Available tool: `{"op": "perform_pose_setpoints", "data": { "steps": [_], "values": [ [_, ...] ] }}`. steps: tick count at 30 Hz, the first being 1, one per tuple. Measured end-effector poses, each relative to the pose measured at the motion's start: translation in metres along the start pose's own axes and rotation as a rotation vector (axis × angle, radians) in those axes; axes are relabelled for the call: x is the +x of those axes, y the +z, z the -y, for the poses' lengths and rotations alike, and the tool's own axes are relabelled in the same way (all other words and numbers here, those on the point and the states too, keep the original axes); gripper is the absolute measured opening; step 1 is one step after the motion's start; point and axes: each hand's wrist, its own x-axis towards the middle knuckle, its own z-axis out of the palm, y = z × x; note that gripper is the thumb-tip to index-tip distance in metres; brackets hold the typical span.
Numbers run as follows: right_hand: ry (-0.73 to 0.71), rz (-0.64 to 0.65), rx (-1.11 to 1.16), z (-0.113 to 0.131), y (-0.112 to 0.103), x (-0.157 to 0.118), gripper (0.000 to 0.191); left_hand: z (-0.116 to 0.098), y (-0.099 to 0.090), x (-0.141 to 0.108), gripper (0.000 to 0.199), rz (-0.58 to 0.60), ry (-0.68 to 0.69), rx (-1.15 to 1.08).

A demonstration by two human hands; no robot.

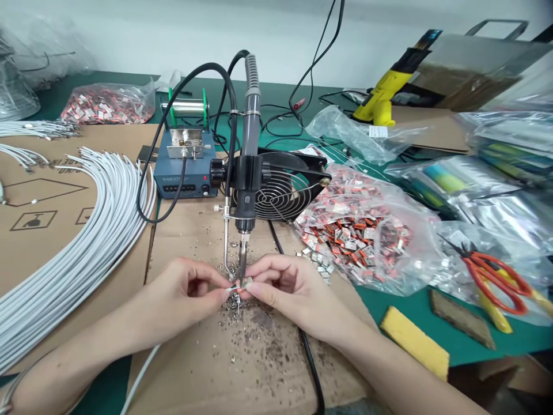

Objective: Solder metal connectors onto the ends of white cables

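Under the upright soldering iron (247,196), my left hand (173,297) pinches the wire end of a white cable (144,372), whose length runs down beneath the wrist. My right hand (302,294) pinches a small metal-and-orange connector (247,282) between thumb and forefinger. Wire end and connector meet right at the iron's tip; fingers partly hide the joint, so I cannot tell whether they are attached. A thin solder feed tube (226,242) curves toward the same spot. Solder scraps (235,302) lie below my fingertips on the cardboard (203,363).
Left lies a bundle of white cables (103,230). Behind stand a blue solder feeder (185,173) and a black fan (280,193). Right are a bag of connectors (358,236), orange-handled scissors (496,276), a yellow sponge (415,343) and a yellow heat gun (384,95).
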Motion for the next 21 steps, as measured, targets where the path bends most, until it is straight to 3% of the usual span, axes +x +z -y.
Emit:
{"op": "perform_pose_setpoints", "data": {
  "steps": [7, 21],
  "values": [
    [-0.016, -0.025, -0.12, -0.0004, 0.0013, 0.0009, 0.026, -0.0004, 0.0015, -0.0011, 0.033, -0.032, -0.007, 0.072],
    [-0.009, 0.042, -0.096, 0.0039, -0.001, -0.0008, 0.027, -0.0043, 0.0001, -0.0042, 0.037, -0.025, 0.019, 0.03]
  ]
}}
